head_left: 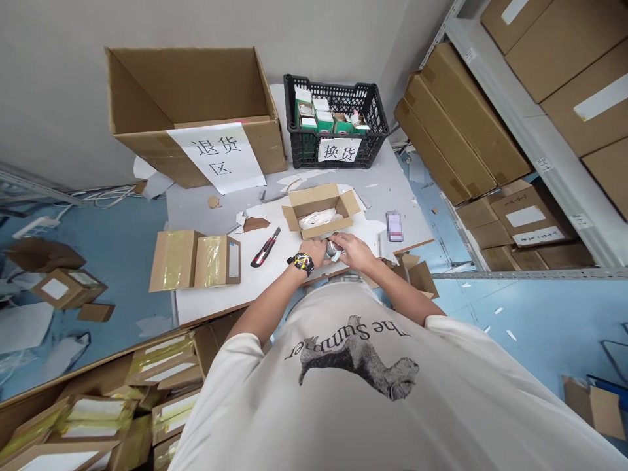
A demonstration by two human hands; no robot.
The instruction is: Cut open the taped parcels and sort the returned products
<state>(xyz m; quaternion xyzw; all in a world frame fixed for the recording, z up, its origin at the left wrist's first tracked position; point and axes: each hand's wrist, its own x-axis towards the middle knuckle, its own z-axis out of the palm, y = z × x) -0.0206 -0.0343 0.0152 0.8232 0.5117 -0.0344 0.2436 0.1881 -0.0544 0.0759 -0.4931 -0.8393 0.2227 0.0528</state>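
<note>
Close to the table's front edge, my left hand (314, 250), with a black and yellow watch on its wrist, and my right hand (356, 251) come together around a small silvery round object (333, 249). The fingers of both hands are closed on it, and they cover part of it, so its exact kind is unclear. Just beyond them stands a small open carton (322, 231) with its flaps spread and white wrapping inside. To the left on the white table lies a red and black utility knife (265, 247).
Two taped boxes (177, 260) stand at the table's left. Behind are a large open carton (196, 154) with a paper sign and a black crate (336, 154) of green-and-white boxes. A phone (394, 226) lies right. Shelves of cartons (456, 124) flank the table; a bin of parcels (95, 418) is lower left.
</note>
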